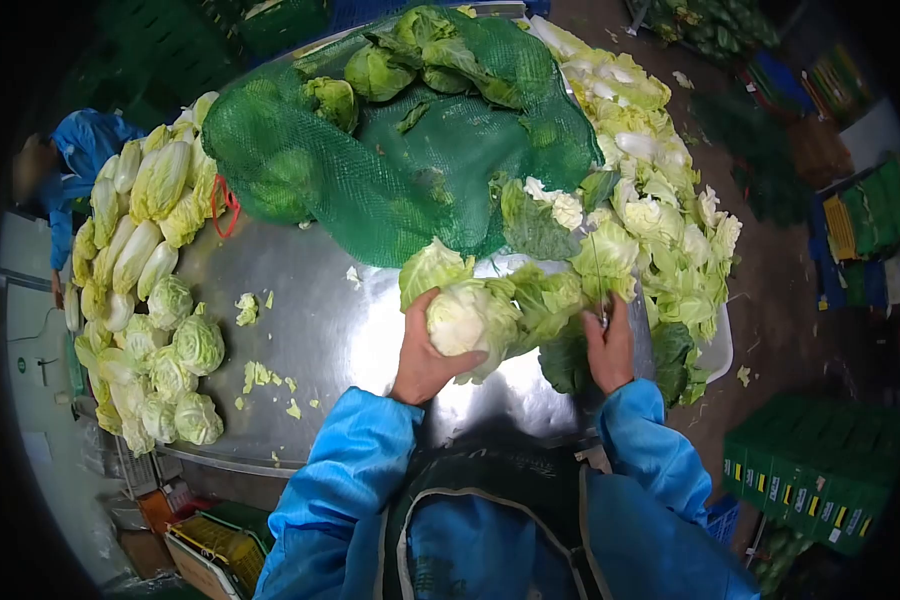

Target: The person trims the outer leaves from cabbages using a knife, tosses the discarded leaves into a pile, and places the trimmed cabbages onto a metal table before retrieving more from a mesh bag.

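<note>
A pale round cabbage (470, 322) is gripped by my left hand (432, 352), its thumb across the near side and its fingers round the left. Loose green leaves (550, 300) hang off the cabbage's right side. On the right, my right hand (610, 345) is closed round a knife (598, 270), whose thin blade points away from me over the leaves. Just beyond both hands lies a green mesh bag (430, 160) with whole cabbages (378, 72) in and on it. Dark outer leaves (567, 360) lie beside my right hand.
Trimmed round cabbages (198, 345) and long napa cabbages (160, 180) are piled left on the metal table (300, 270). Discarded leaves (680, 240) heap along the right edge. A person in blue (90, 140) is at far left. Green crates (810, 470) stand lower right.
</note>
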### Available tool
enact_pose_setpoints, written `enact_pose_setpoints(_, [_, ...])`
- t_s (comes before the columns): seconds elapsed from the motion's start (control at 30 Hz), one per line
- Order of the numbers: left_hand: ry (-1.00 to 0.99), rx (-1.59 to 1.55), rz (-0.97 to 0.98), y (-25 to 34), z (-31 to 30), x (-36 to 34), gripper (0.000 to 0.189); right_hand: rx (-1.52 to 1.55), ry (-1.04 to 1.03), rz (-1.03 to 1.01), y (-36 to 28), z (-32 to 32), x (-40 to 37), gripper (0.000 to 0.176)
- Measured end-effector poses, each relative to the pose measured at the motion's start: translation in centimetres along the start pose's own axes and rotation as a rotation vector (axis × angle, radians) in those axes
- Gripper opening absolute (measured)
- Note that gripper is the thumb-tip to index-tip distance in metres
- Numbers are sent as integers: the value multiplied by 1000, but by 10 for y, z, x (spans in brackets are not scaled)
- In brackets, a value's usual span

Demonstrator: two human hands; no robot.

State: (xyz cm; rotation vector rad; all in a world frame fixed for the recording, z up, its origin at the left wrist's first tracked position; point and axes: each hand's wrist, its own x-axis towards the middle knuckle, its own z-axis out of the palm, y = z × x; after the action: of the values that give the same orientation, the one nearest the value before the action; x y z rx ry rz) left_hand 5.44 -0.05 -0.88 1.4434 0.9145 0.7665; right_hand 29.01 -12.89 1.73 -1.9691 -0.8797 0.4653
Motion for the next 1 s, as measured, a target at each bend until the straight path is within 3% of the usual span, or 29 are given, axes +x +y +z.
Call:
enact_pose_setpoints(0.03, [-38,174,49,7,0,0,102,4,3,12,-18,9,-3,44])
enact_pose_setpoints(0.07, [-86,346,104,13,1,0,103,19,-79,-164,-35,21,-4,47])
enact_pose_setpoints(0.1, [-96,346,112,16,1,2,103,27,-160,-354,-47,30,1,50])
enact_pose_setpoints(0.13, [-137,257,69,17,-1,4,104,24,-151,-357,-42,44,8,50])
enact_pose_setpoints(0.2, [-168,171,24,24,0,0,105,229,-436,103,-16,77,18,50])
enact_pose_setpoints(0.27, [82,-187,-95,37,3,-5,107,260,-403,68,-12,82,18,47])
enact_pose_setpoints(0.3, [82,-177,-105,29,4,-9,107,285,-358,56,-10,84,11,44])
enact_pose_setpoints(0.33, [127,-191,-105,13,7,-12,107,44,-362,25,-35,68,3,35])
enact_pose_setpoints(0.37, [181,-214,-99,11,12,-10,107,36,-373,21,-27,75,-2,35])
enact_pose_setpoints(0.43, [154,-325,-141,9,10,-11,106,258,-156,-65,-2,90,-22,32])
enact_pose_setpoints(0.47, [139,-237,-128,6,8,-11,106,22,-290,153,-15,74,-10,34])
enact_pose_setpoints(0.57, [136,-18,-28,-8,5,-1,106,-51,-198,260,44,63,27,40])
enact_pose_setpoints(0.6, [111,34,-10,-9,5,0,106,-52,-201,251,40,57,34,40])
enact_pose_setpoints(0.67, [86,93,5,-6,8,-1,109,-53,-243,8,22,38,37,55])
enact_pose_setpoints(0.7, [73,92,2,-1,10,-3,109,-55,-235,18,10,38,29,55])
enact_pose_setpoints(0.77, [23,143,-30,17,17,-3,112,-206,-408,-408,-20,49,14,63])
enact_pose_setpoints(0.8, [22,141,-30,22,20,-4,112,-209,-407,-407,-28,47,13,63])
enact_pose_setpoints(0.87, [-12,429,22,29,22,-6,115,-274,-627,-337,-40,45,10,64])
enact_pose_setpoints(1.0, [-28,483,35,35,24,-4,116,-324,-686,-253,-50,36,10,63])
